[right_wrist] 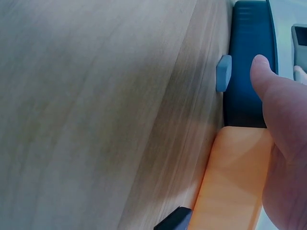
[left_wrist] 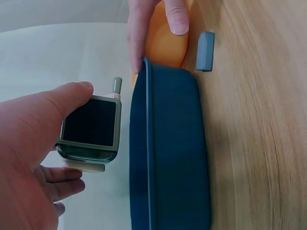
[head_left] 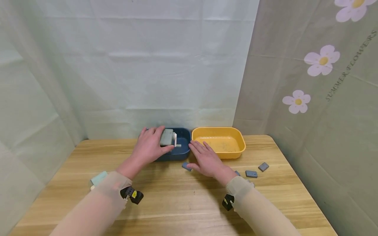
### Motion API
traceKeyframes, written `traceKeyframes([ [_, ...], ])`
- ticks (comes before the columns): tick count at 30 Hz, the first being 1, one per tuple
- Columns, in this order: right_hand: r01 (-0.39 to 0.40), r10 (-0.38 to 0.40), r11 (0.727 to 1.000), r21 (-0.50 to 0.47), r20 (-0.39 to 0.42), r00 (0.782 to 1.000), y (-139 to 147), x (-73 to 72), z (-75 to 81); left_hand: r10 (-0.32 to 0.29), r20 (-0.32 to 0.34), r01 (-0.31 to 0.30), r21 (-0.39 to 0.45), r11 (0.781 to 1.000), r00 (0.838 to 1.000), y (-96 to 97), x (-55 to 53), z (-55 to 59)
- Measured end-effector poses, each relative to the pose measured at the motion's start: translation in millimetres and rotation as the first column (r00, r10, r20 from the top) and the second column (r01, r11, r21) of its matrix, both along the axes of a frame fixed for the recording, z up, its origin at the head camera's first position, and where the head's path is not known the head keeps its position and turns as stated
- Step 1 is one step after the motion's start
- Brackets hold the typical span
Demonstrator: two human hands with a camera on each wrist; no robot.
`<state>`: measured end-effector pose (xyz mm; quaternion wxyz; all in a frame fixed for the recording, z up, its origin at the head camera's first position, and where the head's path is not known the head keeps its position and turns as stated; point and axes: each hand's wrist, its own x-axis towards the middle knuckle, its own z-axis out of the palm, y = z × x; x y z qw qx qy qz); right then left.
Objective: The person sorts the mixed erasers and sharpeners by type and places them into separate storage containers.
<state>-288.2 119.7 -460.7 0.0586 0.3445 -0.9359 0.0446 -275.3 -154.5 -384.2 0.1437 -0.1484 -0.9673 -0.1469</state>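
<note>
A grey-green hand-crank pencil sharpener (head_left: 166, 137) with a dark window is held above the navy blue tub (head_left: 184, 141). My left hand (head_left: 149, 144) grips it, with the thumb along one side and fingers on the other; its crank points right. My right hand (head_left: 208, 160) reaches across the near left corner of the yellow tub (head_left: 233, 155), fingers fairly straight. In the left wrist view, its fingertips are at the end rim of the blue tub. Near the right thumb lies a small blue-grey block (head_left: 186, 166) on the table.
Two more dark blocks, one (head_left: 251, 174) near the right sleeve and another (head_left: 263, 167) farther right, lie on the wooden table (head_left: 183, 209). Another is partly hidden by the right wrist. A pale mint object (head_left: 98, 178) lies beside the left forearm. A curtain (head_left: 147, 65) hangs behind the tubs.
</note>
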Motion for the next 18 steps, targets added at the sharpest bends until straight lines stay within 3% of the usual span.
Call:
traceKeyframes([
  [18,-0.024,0.024,1.000,-0.009,-0.028,0.999,1,-3.9,-3.5,0.065,0.092,-0.063,-0.024,0.998,0.994,9.6,-26.8,-18.7],
])
